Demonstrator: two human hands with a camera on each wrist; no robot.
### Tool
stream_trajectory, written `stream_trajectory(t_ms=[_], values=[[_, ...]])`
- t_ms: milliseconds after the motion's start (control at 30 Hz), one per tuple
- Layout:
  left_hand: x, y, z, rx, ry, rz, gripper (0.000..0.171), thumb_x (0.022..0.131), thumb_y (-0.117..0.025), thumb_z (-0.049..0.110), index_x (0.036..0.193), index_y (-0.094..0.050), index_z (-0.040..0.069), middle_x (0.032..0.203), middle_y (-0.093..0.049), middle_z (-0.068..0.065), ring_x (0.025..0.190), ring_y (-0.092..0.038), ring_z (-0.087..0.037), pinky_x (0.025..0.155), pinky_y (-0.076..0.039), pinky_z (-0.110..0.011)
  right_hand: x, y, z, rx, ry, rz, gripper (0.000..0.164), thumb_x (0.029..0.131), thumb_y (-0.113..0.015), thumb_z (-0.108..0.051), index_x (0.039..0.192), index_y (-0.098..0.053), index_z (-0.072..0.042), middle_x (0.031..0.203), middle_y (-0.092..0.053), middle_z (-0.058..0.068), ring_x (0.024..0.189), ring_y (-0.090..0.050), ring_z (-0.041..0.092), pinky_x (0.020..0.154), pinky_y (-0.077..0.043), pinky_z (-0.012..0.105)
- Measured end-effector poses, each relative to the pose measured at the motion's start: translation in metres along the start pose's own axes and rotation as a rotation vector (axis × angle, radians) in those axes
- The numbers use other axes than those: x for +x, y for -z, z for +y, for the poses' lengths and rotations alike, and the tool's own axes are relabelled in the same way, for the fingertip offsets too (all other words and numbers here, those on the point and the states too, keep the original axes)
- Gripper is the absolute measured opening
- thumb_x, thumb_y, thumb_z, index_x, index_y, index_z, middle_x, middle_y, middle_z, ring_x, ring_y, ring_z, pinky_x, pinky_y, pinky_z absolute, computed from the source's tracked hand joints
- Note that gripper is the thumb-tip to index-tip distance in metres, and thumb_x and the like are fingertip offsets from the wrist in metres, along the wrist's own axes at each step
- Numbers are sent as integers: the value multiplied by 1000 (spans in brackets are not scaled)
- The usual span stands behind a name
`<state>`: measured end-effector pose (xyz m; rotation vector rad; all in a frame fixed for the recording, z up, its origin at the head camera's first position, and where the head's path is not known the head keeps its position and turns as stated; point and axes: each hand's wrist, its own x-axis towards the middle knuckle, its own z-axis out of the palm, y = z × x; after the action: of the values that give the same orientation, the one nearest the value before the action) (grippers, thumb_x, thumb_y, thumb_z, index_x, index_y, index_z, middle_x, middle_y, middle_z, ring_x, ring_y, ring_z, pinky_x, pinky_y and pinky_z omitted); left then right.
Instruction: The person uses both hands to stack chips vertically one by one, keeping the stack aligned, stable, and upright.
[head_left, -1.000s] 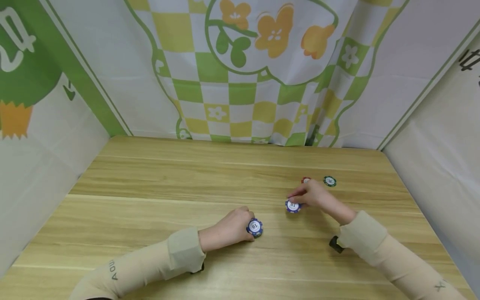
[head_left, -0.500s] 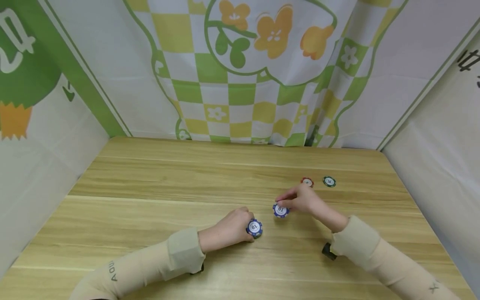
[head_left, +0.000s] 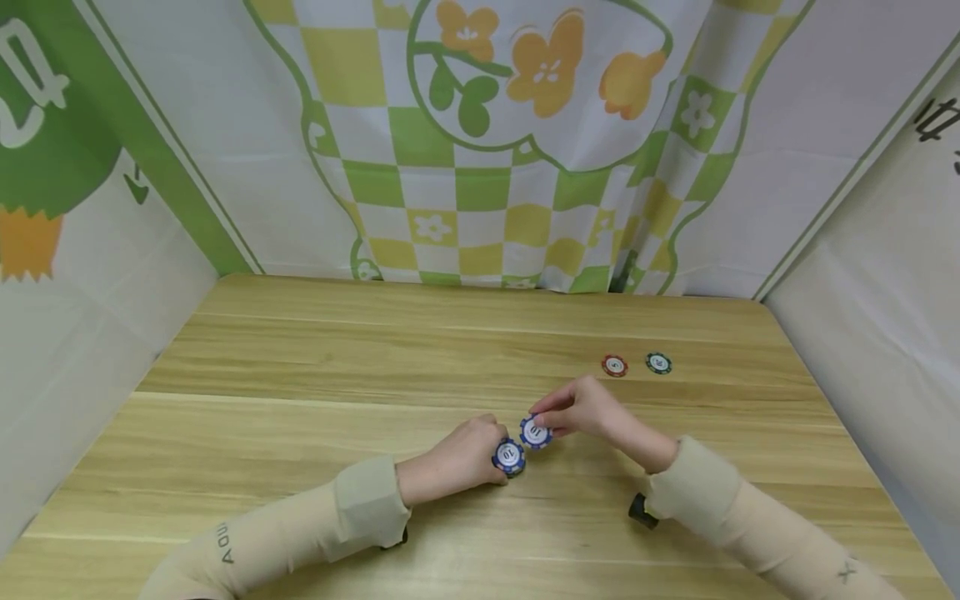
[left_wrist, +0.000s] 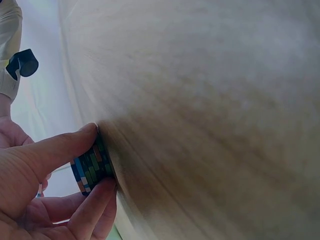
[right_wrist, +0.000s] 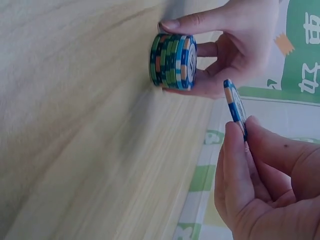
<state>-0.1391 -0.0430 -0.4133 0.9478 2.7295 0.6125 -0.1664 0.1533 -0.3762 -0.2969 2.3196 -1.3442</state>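
Observation:
My left hand grips a stack of poker chips by its sides, thumb and fingers on opposite edges. The stack stands on the wooden table, with a blue chip marked 10 on top and mostly green-edged chips beneath. Between thumb and fingers, my right hand pinches a single blue poker chip, also marked 10. In the right wrist view this chip is apart from the stack, a short way off its top face. Part of the stack is covered by fingers in the left wrist view.
A red poker chip and a green poker chip lie flat on the table, beyond the right hand. Fabric walls surround the table's back and sides, with a checked curtain at the back.
My right hand has carried the blue poker chip leftward and slightly nearer, up beside the stack. The red chip, partly covered before, now shows fully. My left hand stays on the stack.

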Motion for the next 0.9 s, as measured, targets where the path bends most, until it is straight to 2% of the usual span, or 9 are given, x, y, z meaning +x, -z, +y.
stream_trajectory(t_ms=[200, 400, 900], values=[[0, 0, 1, 11, -6, 12, 31, 60, -82, 19, 78, -62, 4, 70, -49, 3, 61, -44, -6, 54, -40, -18, 2, -7, 1, 66, -37, -35, 19, 80, -64, 3, 97, -65, 11, 88, -67, 20, 64, -64, 15, 65, -54, 36], [0, 0, 1, -5, 4, 8, 32, 60, -82, 19, 80, -63, 3, 71, -49, 2, 62, -45, -7, 55, -41, -19, 3, -12, 4, 89, -36, -61, 20, 81, -61, 5, 99, -63, 13, 89, -66, 21, 67, -64, 16, 65, -54, 35], [0, 0, 1, 9, 13, 7, 33, 62, -82, 23, 80, -62, 4, 72, -49, 2, 62, -45, -7, 55, -41, -19, 4, -26, 11, 148, -93, -58, 19, 81, -59, 8, 99, -60, 15, 83, -64, 15, 64, -61, 11, 64, -54, 29]])
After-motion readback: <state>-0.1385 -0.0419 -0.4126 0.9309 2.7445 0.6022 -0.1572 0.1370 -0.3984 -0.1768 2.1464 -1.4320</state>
